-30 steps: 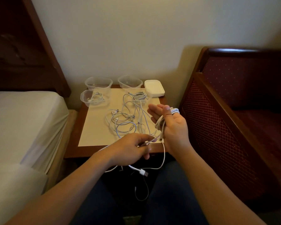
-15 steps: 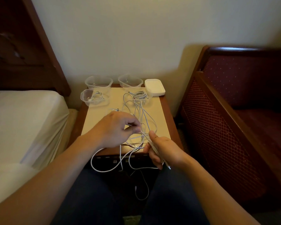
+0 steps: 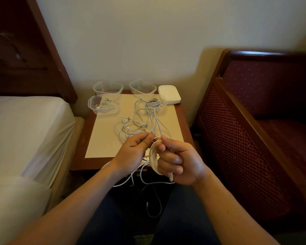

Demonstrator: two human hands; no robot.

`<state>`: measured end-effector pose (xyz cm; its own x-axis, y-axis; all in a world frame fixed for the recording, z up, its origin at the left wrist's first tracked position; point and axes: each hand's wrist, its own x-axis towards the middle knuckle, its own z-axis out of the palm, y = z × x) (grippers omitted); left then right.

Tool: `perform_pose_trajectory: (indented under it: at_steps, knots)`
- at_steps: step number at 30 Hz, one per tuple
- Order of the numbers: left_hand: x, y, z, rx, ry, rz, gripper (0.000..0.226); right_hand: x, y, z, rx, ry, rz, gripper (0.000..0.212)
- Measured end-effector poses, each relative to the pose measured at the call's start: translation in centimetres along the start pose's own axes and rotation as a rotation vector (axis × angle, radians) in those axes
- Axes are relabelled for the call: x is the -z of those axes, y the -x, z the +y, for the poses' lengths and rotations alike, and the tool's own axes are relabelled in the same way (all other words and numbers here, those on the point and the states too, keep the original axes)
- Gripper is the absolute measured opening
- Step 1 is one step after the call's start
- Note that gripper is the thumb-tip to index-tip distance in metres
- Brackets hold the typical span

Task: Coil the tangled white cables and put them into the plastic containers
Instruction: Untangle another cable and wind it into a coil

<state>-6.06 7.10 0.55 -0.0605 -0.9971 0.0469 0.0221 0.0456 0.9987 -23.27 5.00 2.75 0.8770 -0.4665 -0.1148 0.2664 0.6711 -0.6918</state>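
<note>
Half a second on, the right hand [image 3: 179, 162] has several turns of cable [image 3: 153, 157] wound round its clenched fingers, just in front of the counter [image 3: 102, 147], while the left hand [image 3: 135, 150] pinches the feeding strand, so coiling is advancing.

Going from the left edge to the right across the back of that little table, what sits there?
Empty clear container → second clear container → white lid stack. Beyond the table: red chair.
</note>
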Motion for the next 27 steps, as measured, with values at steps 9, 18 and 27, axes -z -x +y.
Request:
perform_pose_trajectory:
  at_steps: [9,18,27]
  knots:
    - [-0.6,0.6,0.2,-0.099,-0.067,-0.003,0.03,-0.1,-0.2,-0.1,-0.001,-0.047,-0.016,0.033]
    - [0.3,0.6,-1.0,-0.017,-0.196,0.083,0.055,-0.7,-1.3,0.1,-0.03,0.126,0.288,0.032]
    - [1.4,0.9,-1.7,-0.12,-0.568,0.187,0.03,0.3,-1.7,0.8,0.078,0.446,0.503,0.026]
